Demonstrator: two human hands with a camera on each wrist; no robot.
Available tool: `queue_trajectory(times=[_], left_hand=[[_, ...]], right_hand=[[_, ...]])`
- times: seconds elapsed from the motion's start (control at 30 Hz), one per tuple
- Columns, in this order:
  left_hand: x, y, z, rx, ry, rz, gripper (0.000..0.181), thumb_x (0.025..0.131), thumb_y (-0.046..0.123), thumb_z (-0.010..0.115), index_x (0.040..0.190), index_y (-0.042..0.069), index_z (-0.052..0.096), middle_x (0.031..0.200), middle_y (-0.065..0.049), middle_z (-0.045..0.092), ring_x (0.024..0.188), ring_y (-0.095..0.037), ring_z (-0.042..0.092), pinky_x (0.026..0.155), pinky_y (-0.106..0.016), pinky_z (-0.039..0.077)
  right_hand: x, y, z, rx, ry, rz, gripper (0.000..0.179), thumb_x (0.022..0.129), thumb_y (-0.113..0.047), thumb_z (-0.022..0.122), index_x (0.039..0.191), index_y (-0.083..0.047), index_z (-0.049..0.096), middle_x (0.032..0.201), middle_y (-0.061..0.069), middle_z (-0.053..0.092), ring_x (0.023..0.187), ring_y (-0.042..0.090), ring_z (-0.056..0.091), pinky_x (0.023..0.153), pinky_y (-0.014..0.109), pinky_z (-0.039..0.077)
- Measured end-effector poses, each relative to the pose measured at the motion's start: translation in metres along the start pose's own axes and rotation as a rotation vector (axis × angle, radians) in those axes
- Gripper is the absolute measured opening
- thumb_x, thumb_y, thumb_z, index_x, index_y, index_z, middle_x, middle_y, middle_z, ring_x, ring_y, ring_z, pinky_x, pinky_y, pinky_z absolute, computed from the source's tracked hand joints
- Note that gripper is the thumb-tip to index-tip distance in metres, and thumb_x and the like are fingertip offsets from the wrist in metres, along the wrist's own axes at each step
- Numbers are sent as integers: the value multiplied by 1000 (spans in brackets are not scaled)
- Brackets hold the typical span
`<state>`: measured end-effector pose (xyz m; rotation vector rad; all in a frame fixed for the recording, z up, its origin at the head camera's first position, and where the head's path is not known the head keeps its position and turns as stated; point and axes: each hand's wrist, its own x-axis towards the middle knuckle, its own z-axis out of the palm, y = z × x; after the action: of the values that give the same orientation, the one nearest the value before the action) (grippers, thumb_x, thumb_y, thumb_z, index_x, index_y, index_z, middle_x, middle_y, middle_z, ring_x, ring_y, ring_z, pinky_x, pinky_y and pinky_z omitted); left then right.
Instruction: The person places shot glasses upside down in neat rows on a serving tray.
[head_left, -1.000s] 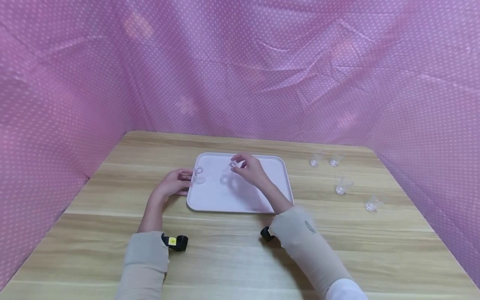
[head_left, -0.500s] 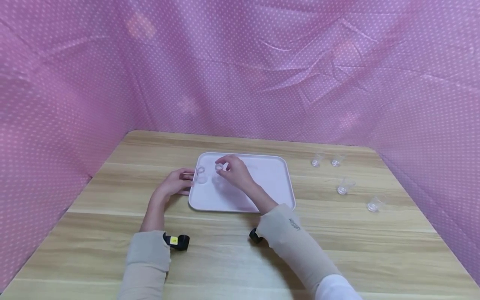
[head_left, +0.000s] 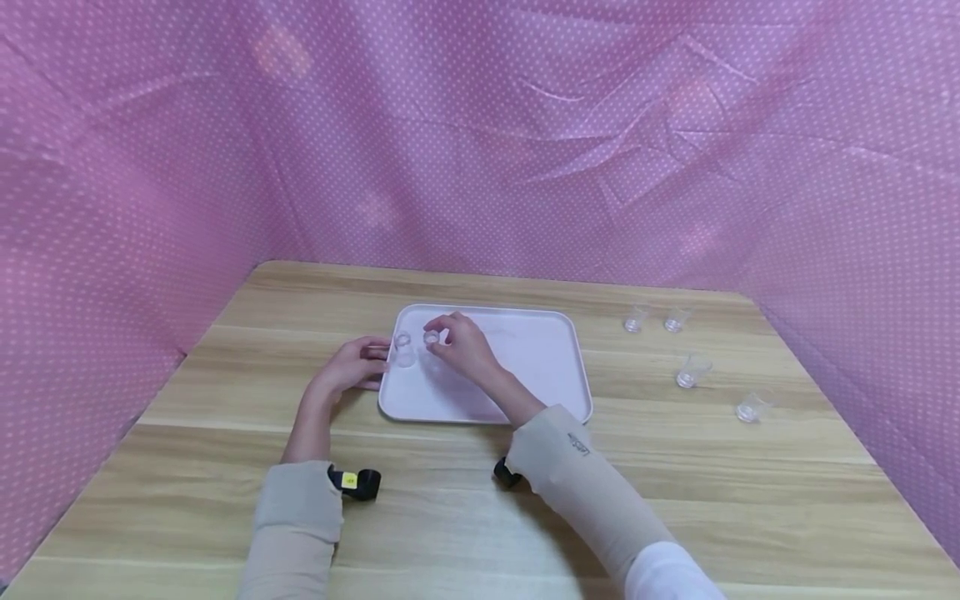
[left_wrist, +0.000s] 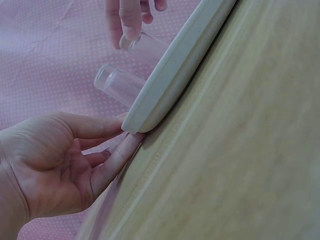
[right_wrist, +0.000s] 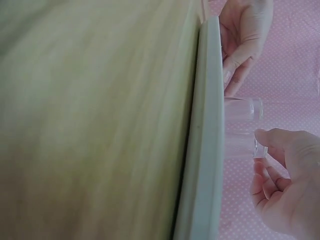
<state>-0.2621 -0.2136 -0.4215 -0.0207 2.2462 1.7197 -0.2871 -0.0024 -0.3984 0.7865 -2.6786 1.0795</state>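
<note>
A white tray lies on the wooden table. My left hand holds its left edge; in the left wrist view the thumb is at the rim and a finger at the underside. Close inside that edge stands a clear shot glass, upside down, its thick base up. My right hand pinches a second clear shot glass by its upturned base, between thumb and fingers. This glass is also inverted, just right of the first. Its mouth reaches down to the tray, but contact is hidden by the rim in the wrist views.
Several more clear shot glasses stand mouth up on the table right of the tray, among them a near one, a middle one and a far one. Pink dotted cloth hangs around the table's back and sides.
My right hand has moved left across the tray and lowered, bringing its shot glass beside the first one. The left hand has stayed at the tray's edge.
</note>
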Motion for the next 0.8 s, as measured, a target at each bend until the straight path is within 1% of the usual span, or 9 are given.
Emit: queue_trajectory(times=[0.27,0.4,0.53,0.67,0.8], left_hand=[[0,1,0,-11,-5,3,52,89,-2,53,137,-2,34,128,-26,42,105,-33,52,75,-34,55],[-1,2,-1,-10,-6,5,51,90,-1,53,137,-2,34,128,-27,42,105,-33,52,75,-34,55],[-1,1,0,-13,-6,8,51,90,-1,53,137,-2,33,127,-26,42,104,-32,53,75,-34,55],[-1,1,0,-13,-7,4,52,89,-2,53,137,-3,33,127,-26,42,103,-32,53,75,-34,55],[-1,1,-1,-11,-3,4,52,89,-3,52,137,-3,33,127,-27,42,104,-33,52,76,-34,55]], right_hand=[[3,0,3,-6,1,-20,28,77,-7,71,105,-5,66,91,7,58,78,24,57,64,20,45],[4,-1,4,-4,-2,-11,28,78,-8,71,105,-5,65,92,7,58,78,25,57,64,20,45],[4,-1,4,-17,-11,1,31,78,-10,71,108,-6,64,94,6,58,78,21,56,63,20,44],[1,-1,-3,-27,-17,10,33,79,-12,71,111,-7,63,98,7,60,79,20,56,64,21,45],[-1,-1,-17,-22,3,-10,34,79,-11,72,111,-6,63,100,9,61,81,23,57,67,24,46]])
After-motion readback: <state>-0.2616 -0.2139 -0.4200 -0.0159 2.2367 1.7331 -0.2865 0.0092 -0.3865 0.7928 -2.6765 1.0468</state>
